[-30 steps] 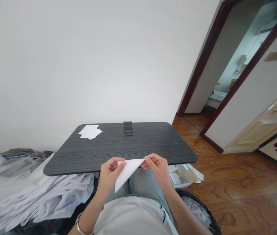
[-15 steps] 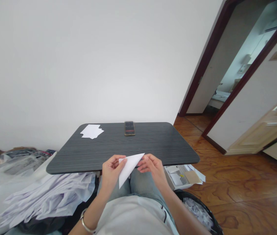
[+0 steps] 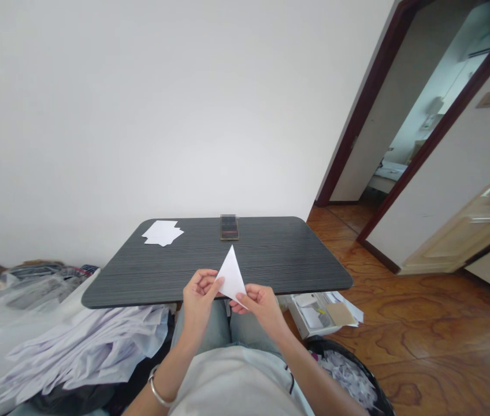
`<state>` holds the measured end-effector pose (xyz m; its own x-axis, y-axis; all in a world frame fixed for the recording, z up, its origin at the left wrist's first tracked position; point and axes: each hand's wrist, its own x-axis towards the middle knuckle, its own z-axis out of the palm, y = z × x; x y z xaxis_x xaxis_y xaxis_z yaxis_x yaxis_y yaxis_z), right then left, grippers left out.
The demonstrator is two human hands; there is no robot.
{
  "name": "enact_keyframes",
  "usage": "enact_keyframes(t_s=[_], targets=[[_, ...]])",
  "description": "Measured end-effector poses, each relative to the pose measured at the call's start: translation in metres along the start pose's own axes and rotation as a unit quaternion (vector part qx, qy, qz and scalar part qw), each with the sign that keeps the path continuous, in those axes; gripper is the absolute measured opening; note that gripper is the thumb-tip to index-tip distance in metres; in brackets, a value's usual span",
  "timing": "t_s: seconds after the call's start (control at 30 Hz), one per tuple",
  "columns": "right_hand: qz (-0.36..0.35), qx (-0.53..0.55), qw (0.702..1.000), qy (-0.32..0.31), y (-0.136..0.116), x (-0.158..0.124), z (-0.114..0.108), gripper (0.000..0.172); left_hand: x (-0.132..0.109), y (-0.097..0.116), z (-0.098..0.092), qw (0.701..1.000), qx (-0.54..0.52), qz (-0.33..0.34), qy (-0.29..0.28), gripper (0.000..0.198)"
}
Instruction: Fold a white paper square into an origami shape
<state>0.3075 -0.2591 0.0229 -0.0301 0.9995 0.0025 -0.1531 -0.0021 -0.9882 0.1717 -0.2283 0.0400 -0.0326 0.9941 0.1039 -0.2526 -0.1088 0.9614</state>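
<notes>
A white sheet of paper [image 3: 232, 278], folded into a triangle, is held over the near edge of the dark table [image 3: 284, 254] with one point facing away from me. My left hand [image 3: 201, 294] pinches its left side between thumb and fingers. At the lower right corner, my right hand [image 3: 260, 303] has its thumb on top and its fingers underneath. Several loose white papers [image 3: 162, 233] lie overlapping at the table's far left.
A phone [image 3: 229, 227] lies at the table's back edge. Below on the right are a white box [image 3: 314, 329] of papers and a black bag [image 3: 353, 370] of paper scraps. White cloth-like sheets [image 3: 89, 346] are heaped at the left.
The folded paper has turned so that a point faces away from me. My right hand has moved down and left and now grips the lower right corner.
</notes>
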Motion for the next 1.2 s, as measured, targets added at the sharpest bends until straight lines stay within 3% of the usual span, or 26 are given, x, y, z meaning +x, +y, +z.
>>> enact_keyframes(t_s=[0.17, 0.3, 0.43, 0.53, 0.63, 0.8, 1.0, 1.2], targets=[[-0.026, 0.003, 0.999, 0.032, -0.008, 0.004, -0.014, 0.039, -0.001, 0.0, -0.005, 0.997, -0.01, -0.048, -0.052, 0.045], [-0.032, -0.003, 0.999, 0.02, -0.011, 0.003, -0.017, 0.036, -0.003, 0.004, -0.003, 0.993, -0.018, -0.069, -0.092, 0.068], [-0.023, -0.01, 1.0, -0.006, -0.011, 0.001, -0.016, 0.033, -0.006, 0.009, 0.002, 0.992, -0.041, -0.041, -0.111, 0.097], [-0.02, -0.012, 0.999, -0.022, -0.012, -0.001, -0.015, 0.03, -0.008, 0.009, 0.004, 0.994, -0.038, -0.006, -0.1, 0.104], [-0.022, -0.016, 0.999, -0.025, -0.015, -0.003, -0.013, 0.03, -0.006, 0.006, 0.002, 0.995, -0.007, 0.018, -0.093, 0.093], [-0.012, -0.02, 1.0, -0.018, -0.016, -0.003, -0.011, 0.032, -0.002, 0.0, -0.004, 0.991, 0.062, 0.073, -0.098, 0.03], [-0.013, -0.025, 1.0, -0.002, -0.015, -0.001, -0.01, 0.032, -0.002, -0.004, -0.006, 0.993, 0.021, 0.011, -0.112, 0.039], [-0.057, -0.041, 0.997, 0.044, -0.019, -0.002, -0.011, 0.028, -0.002, -0.008, -0.005, 0.991, 0.002, 0.004, -0.135, 0.042]])
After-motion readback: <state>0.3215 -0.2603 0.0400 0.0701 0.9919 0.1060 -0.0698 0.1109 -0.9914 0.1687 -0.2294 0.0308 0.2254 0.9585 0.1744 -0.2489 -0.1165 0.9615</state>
